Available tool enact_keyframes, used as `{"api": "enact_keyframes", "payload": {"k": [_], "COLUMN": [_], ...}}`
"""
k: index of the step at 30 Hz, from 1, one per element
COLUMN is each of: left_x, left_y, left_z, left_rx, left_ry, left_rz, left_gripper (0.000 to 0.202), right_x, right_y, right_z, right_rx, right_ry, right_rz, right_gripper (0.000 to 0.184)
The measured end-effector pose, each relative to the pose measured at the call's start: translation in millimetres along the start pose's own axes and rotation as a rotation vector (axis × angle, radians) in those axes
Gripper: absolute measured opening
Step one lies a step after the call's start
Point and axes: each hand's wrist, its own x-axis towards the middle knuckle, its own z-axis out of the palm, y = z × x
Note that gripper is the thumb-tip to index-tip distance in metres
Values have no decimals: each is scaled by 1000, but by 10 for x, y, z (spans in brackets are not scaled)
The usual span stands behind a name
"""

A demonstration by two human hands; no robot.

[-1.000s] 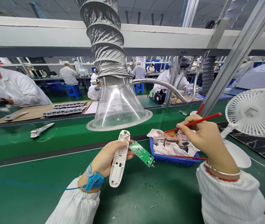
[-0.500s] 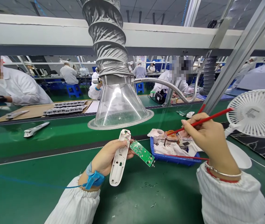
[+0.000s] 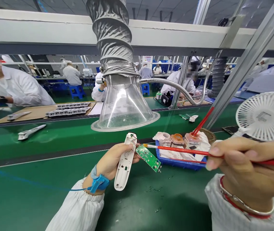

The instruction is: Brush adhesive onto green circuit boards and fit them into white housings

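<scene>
My left hand [image 3: 114, 158] is closed on a long white plastic housing [image 3: 124, 170], held tilted with its hollow inside facing me. A green circuit board [image 3: 148, 158] sits just right of the housing, joined to it by thin red wires; the left fingers are partly hidden behind both. My right hand [image 3: 245, 160] pinches a red-handled paintbrush [image 3: 185, 150]. The brush lies almost level, its bristle tip pointing left at the board's upper end; whether it touches cannot be told. Behind the brush is a blue tray [image 3: 179, 165] with small jars and white tissue.
A clear fume hood [image 3: 126, 109] hangs just above the housing. More red brushes [image 3: 200, 123] stand in a jar. A white fan [image 3: 264, 115] is at the right. Small clear bits [image 3: 154, 190] lie on the green bench. Another white housing [image 3: 32, 132] rests at the left, with co-workers beyond.
My right hand has come down and to the right from above the tray, bringing the brush tip left to the circuit board. My left hand holds the housing nearly still.
</scene>
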Motion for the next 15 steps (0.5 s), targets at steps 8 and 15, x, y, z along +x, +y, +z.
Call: {"api": "enact_keyframes", "payload": {"k": [8,15], "left_x": [-29,-59], "left_y": [-4,10], "left_z": [17,42], "left_rx": [37,9], "left_ry": [-5,-10], "left_rz": [9,7], "left_gripper": [20,16], "right_x": [-49,11], "right_y": [138,133], "right_z": [86,52], "right_rx": [180,124], "right_ry": [-215,-184], "right_rz": [-3,-13], "right_gripper": [31,28]}}
